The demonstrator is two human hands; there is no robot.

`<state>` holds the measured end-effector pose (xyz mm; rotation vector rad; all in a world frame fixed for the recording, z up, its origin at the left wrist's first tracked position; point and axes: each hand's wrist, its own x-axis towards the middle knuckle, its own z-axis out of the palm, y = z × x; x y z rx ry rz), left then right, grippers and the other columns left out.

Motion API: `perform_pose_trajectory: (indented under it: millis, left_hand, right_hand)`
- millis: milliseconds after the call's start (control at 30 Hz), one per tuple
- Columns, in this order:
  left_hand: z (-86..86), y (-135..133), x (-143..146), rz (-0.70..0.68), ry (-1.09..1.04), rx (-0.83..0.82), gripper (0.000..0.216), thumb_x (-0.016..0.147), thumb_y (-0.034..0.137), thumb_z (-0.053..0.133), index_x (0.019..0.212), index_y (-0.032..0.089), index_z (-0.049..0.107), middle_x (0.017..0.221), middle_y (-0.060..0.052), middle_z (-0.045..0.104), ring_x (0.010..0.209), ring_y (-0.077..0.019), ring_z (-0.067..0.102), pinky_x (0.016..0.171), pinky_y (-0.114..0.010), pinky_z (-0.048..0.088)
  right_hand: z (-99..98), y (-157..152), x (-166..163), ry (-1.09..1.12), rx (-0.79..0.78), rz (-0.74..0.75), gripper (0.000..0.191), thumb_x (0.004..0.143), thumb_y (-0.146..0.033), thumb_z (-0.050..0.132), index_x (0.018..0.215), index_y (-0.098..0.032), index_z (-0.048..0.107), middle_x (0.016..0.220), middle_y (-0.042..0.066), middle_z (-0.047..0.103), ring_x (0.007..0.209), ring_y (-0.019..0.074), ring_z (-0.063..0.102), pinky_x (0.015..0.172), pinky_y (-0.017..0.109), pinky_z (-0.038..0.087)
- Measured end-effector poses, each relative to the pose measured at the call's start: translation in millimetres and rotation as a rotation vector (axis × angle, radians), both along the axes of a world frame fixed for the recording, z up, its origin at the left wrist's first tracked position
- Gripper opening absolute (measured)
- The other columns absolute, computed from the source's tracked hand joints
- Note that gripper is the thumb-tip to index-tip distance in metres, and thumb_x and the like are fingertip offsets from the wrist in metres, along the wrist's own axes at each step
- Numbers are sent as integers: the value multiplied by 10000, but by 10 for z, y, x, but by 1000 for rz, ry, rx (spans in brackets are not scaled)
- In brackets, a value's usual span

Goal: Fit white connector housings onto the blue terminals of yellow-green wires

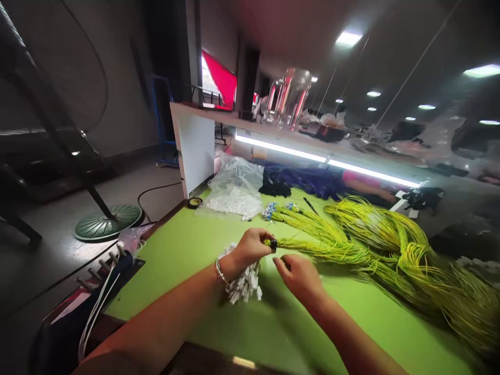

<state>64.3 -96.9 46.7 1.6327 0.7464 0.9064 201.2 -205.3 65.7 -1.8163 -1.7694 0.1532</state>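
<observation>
My left hand (pixel 253 246), with a bracelet at its wrist, is closed around the end of a bundle of yellow-green wires (pixel 300 244). A black band (pixel 273 244) wraps the bundle right at my fingertips. Below and behind the left wrist, many white connectors (pixel 245 285) hang or lie in a cluster over the green table top. My right hand (pixel 299 273) is just right of and below the band, apart from it, with its fingers curled in. Whatever it may hold is hidden.
More yellow-green wires (pixel 414 250) spread across the right side of the green table (pixel 175 260). Behind stand a plastic bag of white parts (pixel 234 192), a tape roll (pixel 194 202) and black pieces (pixel 275 182). A glass mug (pixel 292 99) rests on the shelf above. Another person's arm (pixel 369 185) reaches in opposite.
</observation>
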Motion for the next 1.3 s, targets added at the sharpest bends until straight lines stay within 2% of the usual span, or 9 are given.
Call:
perform_pose_trajectory:
  millis: [133,267,500,600,700,833,1000,1167,1300]
  left_hand:
    - [78,-3,-25,-193,-71,-373,331,432,111,752,747,94,650,603,8,629,486,-90,530,482,-213,400]
    - [182,-40,-63,-365,-50,-553,327,429,160,796,718,101,656,547,6,615,443,-90,534,451,-211,399]
    - [149,-61,-72,-394,5,-470,288,482,120,733,762,103,672,593,7,634,481,-84,532,474,-199,390]
    - [150,-81,-64,-302,-17,-276,262,499,79,675,759,111,665,667,-9,660,573,-120,578,559,-229,440]
    - [190,-118,-81,-240,109,141,205,620,76,588,781,146,694,735,-28,663,699,-155,602,666,-259,463]
    - [164,-180,-99,-126,276,545,250,765,89,503,874,210,692,809,-42,614,760,-152,571,702,-243,442]
    - [15,-171,-53,-121,430,698,256,851,110,431,963,220,634,819,-40,560,726,-138,540,664,-227,419]
    - [-85,-130,-25,-138,571,839,300,833,53,374,981,209,583,790,-34,553,669,-139,517,610,-234,391]
    - [-93,-160,-18,-188,633,890,303,806,36,381,973,212,563,801,-34,579,671,-144,533,600,-239,385]
  right_hand:
    - [-320,128,83,553,-95,167,395,777,-499,599,1009,-190,679,913,97,684,767,220,614,657,336,474]
    - [-429,145,52,929,-35,310,520,760,-503,642,1191,-215,604,1092,92,660,1100,256,559,912,400,456]
    - [-349,66,80,996,-187,343,368,725,-423,685,1010,-191,664,937,74,679,866,239,610,767,365,484]
    - [-278,56,135,899,-204,374,324,702,-365,673,982,-202,663,943,66,656,887,241,585,764,356,474]
    - [-266,30,133,827,-211,330,269,654,-312,672,899,-203,647,865,48,627,844,223,567,755,340,467]
    - [-351,-3,56,862,-182,168,290,731,-467,607,757,-178,594,715,38,559,690,183,518,660,317,442]
    - [-427,32,-5,940,-137,114,447,793,-595,505,691,-163,558,690,45,541,649,152,476,605,282,384]
    - [-455,66,54,938,-276,100,319,770,-383,481,529,-178,439,488,-37,379,466,76,282,463,240,229]
    - [-414,21,204,879,-393,170,211,661,-230,532,472,-159,470,424,-46,378,419,55,269,430,228,189]
